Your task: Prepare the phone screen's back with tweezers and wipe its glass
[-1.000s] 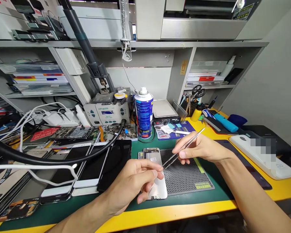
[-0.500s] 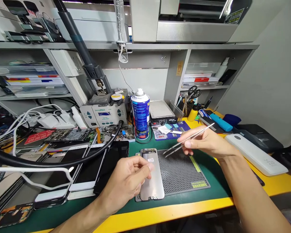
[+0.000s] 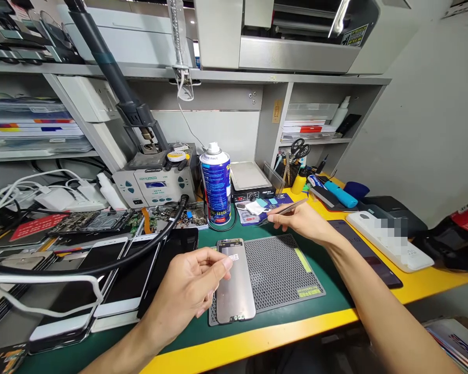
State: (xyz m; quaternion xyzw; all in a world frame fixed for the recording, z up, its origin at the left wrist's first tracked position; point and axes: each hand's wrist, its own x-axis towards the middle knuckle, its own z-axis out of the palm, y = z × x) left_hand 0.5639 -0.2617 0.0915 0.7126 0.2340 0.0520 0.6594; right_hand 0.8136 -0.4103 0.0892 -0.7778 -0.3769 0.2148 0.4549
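Note:
A phone screen panel with a bare metal back (image 3: 239, 288) lies flat on a grey perforated mat (image 3: 284, 270). My left hand (image 3: 187, 291) hovers over its left side, thumb and fingers pressed together; anything between them is too small or hidden. Farther back, my right hand (image 3: 302, 223) is closed around metal tweezers (image 3: 292, 206). Their tips point left and down, near the printed card (image 3: 247, 218) and a white wipe (image 3: 254, 208) behind the mat. Whether the tips touch anything I cannot make out.
A blue spray can (image 3: 215, 187) stands beside a soldering station (image 3: 152, 184). Several phones (image 3: 120, 280) and a thick black cable (image 3: 156, 241) lie to the left. At right are a dark phone (image 3: 368, 257) and a long white device (image 3: 386, 239). The yellow table edge (image 3: 257, 343) runs in front.
My right hand has moved back and left with the tweezers, from above the mat to near the card. The left hand stays pinched over the panel. The view has turned slightly right.

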